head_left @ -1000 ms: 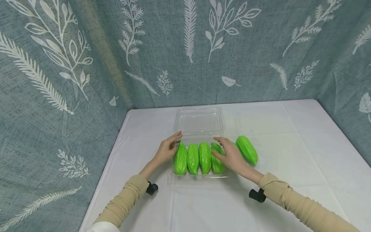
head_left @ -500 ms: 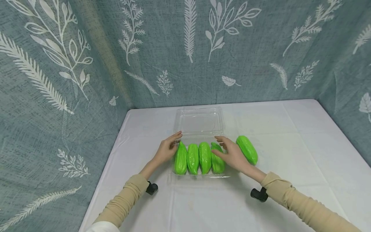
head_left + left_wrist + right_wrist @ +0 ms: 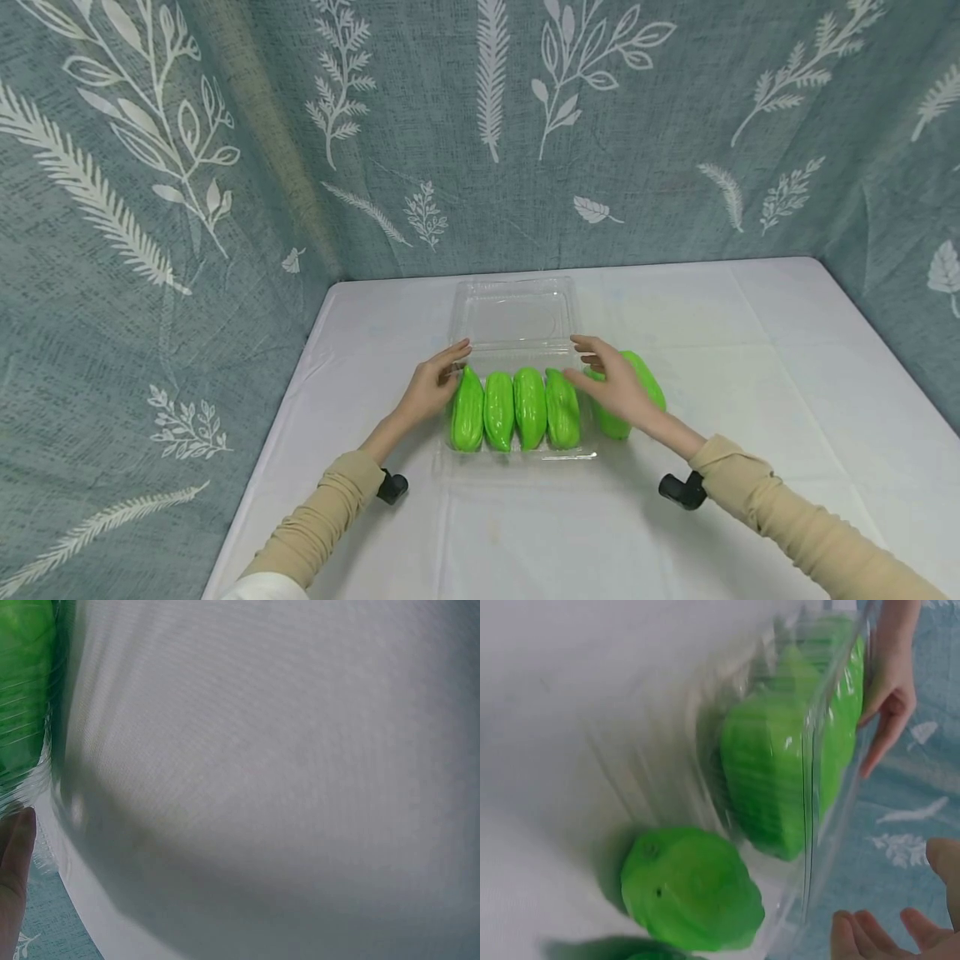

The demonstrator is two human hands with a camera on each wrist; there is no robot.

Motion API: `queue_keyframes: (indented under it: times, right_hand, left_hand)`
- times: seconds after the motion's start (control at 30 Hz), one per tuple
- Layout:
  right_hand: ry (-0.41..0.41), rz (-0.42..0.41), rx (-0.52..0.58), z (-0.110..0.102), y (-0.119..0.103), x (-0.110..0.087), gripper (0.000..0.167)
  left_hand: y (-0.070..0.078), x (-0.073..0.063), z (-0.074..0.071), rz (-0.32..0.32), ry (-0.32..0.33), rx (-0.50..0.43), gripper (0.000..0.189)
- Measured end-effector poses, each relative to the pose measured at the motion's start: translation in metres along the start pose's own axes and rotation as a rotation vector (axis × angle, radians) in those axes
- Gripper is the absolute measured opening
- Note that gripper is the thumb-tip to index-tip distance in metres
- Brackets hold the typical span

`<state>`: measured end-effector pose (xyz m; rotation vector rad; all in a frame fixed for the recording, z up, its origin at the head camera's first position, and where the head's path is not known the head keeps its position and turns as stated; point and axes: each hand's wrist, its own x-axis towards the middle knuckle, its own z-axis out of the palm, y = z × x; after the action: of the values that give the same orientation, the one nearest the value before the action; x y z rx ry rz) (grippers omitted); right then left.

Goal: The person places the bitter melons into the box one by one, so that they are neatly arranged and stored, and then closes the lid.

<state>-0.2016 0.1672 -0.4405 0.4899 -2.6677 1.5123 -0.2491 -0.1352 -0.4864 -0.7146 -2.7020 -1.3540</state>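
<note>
Several glossy green bitter gourds, with ridged skin, lie side by side in a clear plastic clamshell box (image 3: 495, 455); the rightmost boxed gourd (image 3: 562, 412) is in full view. My left hand (image 3: 431, 385) rests at the box's left wall, fingers extended; a fingertip shows right at the clear edge in the left wrist view. My right hand (image 3: 618, 385) hovers past the box's right side with fingers loosely spread and nothing between them. Beneath it a loose gourd (image 3: 694, 889) lies beside the box, partly hidden in the head view. Another loose gourd (image 3: 647, 379) is farther right.
The box's transparent lid (image 3: 513, 312) lies folded back behind it. White cloth covers the table (image 3: 750, 400), and a blue-green leaf-patterned curtain (image 3: 525, 200) hangs along the back and sides. Black wrist cameras hang below both sleeves.
My right hand has moved right and slightly away from me, off the rightmost boxed gourd and over the loose ones. The left hand has stayed in place.
</note>
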Motion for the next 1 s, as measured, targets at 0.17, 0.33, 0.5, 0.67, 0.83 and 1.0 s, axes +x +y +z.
queue_keyframes:
  times: [0.17, 0.33, 0.5, 0.67, 0.83, 1.0]
  right_hand:
    - [0.023, 0.026, -0.033, -0.010, 0.002, 0.001, 0.054]
    - [0.033, 0.054, -0.055, -0.018, 0.004, 0.002, 0.055]
    - [0.045, 0.058, -0.069, -0.023, 0.009, 0.003, 0.056]
    - [0.055, 0.074, -0.070, -0.029, 0.012, 0.002, 0.056]
    - [0.063, 0.100, -0.069, -0.035, 0.014, 0.002, 0.057]
    - [0.068, 0.113, -0.095, -0.042, 0.017, 0.002, 0.056]
  left_hand:
    - [-0.002, 0.000, 0.000, 0.001, -0.002, -0.003, 0.048]
    - [-0.002, 0.000, 0.000, 0.007, -0.004, 0.001, 0.048]
    - [-0.002, 0.000, 0.000, -0.009, -0.009, 0.002, 0.048]
    - [-0.001, 0.000, 0.000, -0.003, -0.011, 0.002, 0.048]
    - [-0.001, 0.000, 0.000, 0.008, -0.008, 0.004, 0.048]
    - [-0.001, 0.000, 0.000, 0.009, -0.011, -0.004, 0.048]
